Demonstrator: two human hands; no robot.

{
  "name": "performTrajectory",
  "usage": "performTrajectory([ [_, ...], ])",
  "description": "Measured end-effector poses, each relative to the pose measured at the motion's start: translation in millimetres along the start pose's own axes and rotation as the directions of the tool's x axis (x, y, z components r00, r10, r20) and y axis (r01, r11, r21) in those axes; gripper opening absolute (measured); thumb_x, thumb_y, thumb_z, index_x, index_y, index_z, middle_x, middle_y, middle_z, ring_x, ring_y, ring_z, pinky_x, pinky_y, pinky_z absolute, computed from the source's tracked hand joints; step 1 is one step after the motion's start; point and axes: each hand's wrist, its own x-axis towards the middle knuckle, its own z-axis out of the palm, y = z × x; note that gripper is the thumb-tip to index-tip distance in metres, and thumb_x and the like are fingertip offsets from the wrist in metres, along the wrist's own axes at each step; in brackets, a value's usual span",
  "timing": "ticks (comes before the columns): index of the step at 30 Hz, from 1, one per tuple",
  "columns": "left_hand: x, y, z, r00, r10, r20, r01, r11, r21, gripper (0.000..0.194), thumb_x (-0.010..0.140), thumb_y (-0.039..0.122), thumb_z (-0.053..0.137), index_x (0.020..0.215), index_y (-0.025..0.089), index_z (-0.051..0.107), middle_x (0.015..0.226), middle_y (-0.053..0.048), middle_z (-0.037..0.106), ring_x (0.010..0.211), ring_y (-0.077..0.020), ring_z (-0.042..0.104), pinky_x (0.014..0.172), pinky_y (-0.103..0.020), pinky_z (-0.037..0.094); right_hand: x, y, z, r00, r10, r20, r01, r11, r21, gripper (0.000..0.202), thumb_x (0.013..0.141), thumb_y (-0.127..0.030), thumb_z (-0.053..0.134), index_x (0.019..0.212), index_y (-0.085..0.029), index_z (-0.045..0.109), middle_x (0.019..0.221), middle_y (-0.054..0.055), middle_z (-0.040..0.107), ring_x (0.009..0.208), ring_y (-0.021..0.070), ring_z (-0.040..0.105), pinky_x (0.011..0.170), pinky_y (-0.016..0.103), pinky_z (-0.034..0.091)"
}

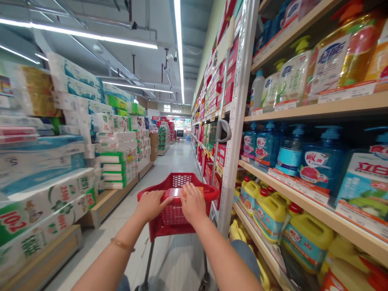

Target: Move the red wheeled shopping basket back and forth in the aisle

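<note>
A red plastic shopping cart (169, 220) with a perforated basket stands right in front of me. My left hand (152, 205) is closed over the left part of its handle, thumb lying along the bar. On the handle's right part rests my right hand (194, 203), its fingers curled over the bar. An orange patch (198, 190) shows at the right fingers; whether it is part of the handle or a separate item I cannot tell. The front of the basket is partly hidden by the handle and my hands.
Shelves on the right hold blue pump bottles (318, 155), yellow jugs (269, 214) and hand-wash bottles (295, 74). A white shelf post (235, 121) stands close to the cart's right side. Stacked tissue packs (112, 125) line the left. A tiled aisle (177, 155) runs ahead.
</note>
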Motion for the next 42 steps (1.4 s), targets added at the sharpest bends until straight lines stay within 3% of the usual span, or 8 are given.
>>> performTrajectory([
  [4, -0.7, -17.6, -9.3, 0.998, 0.041, 0.055, -0.043, 0.998, 0.039, 0.053, 0.091, 0.06, 0.03, 0.09, 0.02, 0.064, 0.096, -0.01, 0.071, 0.091, -0.0255, 0.062, 0.08, -0.036, 0.037, 0.4, 24.0, -8.1, 0.995, 0.1, -0.026, -0.1, 0.995, -0.021, 0.04, 0.097, -0.03, 0.04, 0.127, -0.013, 0.058, 0.135, 0.014, 0.055, 0.132, 0.0243, 0.042, 0.111, 0.043, 0.028],
  [7, -3.2, -8.7, -8.9, 0.999, 0.02, 0.042, -0.022, 0.999, 0.047, 0.051, 0.091, 0.06, 0.031, 0.095, 0.022, 0.065, 0.095, -0.009, 0.071, 0.093, -0.0253, 0.062, 0.082, -0.037, 0.037, 2.3, 25.3, -5.9, 0.987, 0.155, -0.034, -0.157, 0.986, -0.05, 0.041, 0.096, -0.029, 0.04, 0.128, -0.009, 0.057, 0.134, 0.017, 0.054, 0.13, 0.0262, 0.044, 0.111, 0.044, 0.028],
  [14, 0.2, 28.0, -4.4, 1.0, -0.016, 0.022, 0.015, 0.999, 0.047, 0.046, 0.089, 0.057, 0.039, 0.087, 0.021, 0.066, 0.084, -0.009, 0.073, 0.08, -0.0231, 0.065, 0.071, -0.033, 0.036, 2.1, -11.5, 10.8, 0.998, -0.057, 0.029, 0.055, 0.997, 0.049, 0.045, 0.096, -0.034, 0.043, 0.134, -0.012, 0.051, 0.139, 0.011, 0.051, 0.133, 0.0218, 0.041, 0.113, 0.038, 0.025],
  [23, -6.1, 28.8, -1.7, 0.997, 0.069, -0.028, -0.069, 0.998, 0.006, 0.05, 0.091, 0.059, 0.035, 0.073, 0.02, 0.062, 0.076, -0.007, 0.07, 0.077, -0.0226, 0.063, 0.071, -0.033, 0.036, 17.0, 38.0, -10.2, 0.984, 0.178, 0.02, -0.178, 0.984, -0.025, 0.042, 0.098, -0.031, 0.036, 0.128, -0.01, 0.058, 0.134, 0.014, 0.055, 0.13, 0.0228, 0.045, 0.111, 0.04, 0.028],
  [30, -12.5, 16.6, -2.5, 0.993, 0.098, -0.058, -0.102, 0.992, -0.073, 0.045, 0.089, 0.057, 0.042, 0.083, 0.02, 0.067, 0.081, -0.008, 0.071, 0.08, -0.023, 0.063, 0.075, -0.034, 0.04, 10.7, 9.6, 0.4, 0.992, -0.101, 0.073, 0.093, 0.99, 0.108, 0.042, 0.097, -0.035, 0.039, 0.131, -0.016, 0.055, 0.136, 0.008, 0.055, 0.131, 0.0189, 0.044, 0.112, 0.036, 0.028],
  [34, -20.5, -2.3, -5.5, 0.992, 0.112, -0.058, -0.123, 0.958, -0.259, 0.041, 0.088, 0.055, 0.045, 0.095, 0.021, 0.068, 0.091, -0.007, 0.071, 0.085, -0.0212, 0.062, 0.077, -0.032, 0.043, 15.9, 29.7, -9.8, 0.998, 0.013, 0.065, -0.017, 0.997, 0.071, 0.042, 0.098, -0.035, 0.036, 0.128, -0.015, 0.057, 0.133, 0.01, 0.058, 0.129, 0.0196, 0.047, 0.11, 0.037, 0.031],
  [37, -22.7, -3.4, -1.2, 0.993, 0.049, -0.108, -0.079, 0.95, -0.301, 0.041, 0.088, 0.055, 0.046, 0.088, 0.019, 0.066, 0.087, -0.007, 0.069, 0.083, -0.0215, 0.06, 0.076, -0.033, 0.044, 20.7, 36.8, -9.1, 0.992, 0.125, 0.036, -0.125, 0.992, 0.006, 0.043, 0.098, -0.033, 0.035, 0.126, -0.011, 0.059, 0.132, 0.014, 0.057, 0.129, 0.0216, 0.046, 0.11, 0.039, 0.03],
  [42, -20.5, 6.6, 7.9, 0.985, 0.03, -0.173, -0.078, 0.957, -0.279, 0.04, 0.088, 0.053, 0.045, 0.082, 0.018, 0.063, 0.08, -0.007, 0.065, 0.079, -0.0213, 0.057, 0.074, -0.033, 0.042, 12.8, -1.3, 8.2, 0.996, -0.076, 0.038, 0.074, 0.996, 0.054, 0.042, 0.097, -0.035, 0.04, 0.128, -0.013, 0.056, 0.135, 0.01, 0.055, 0.132, 0.0199, 0.042, 0.115, 0.039, 0.021],
])
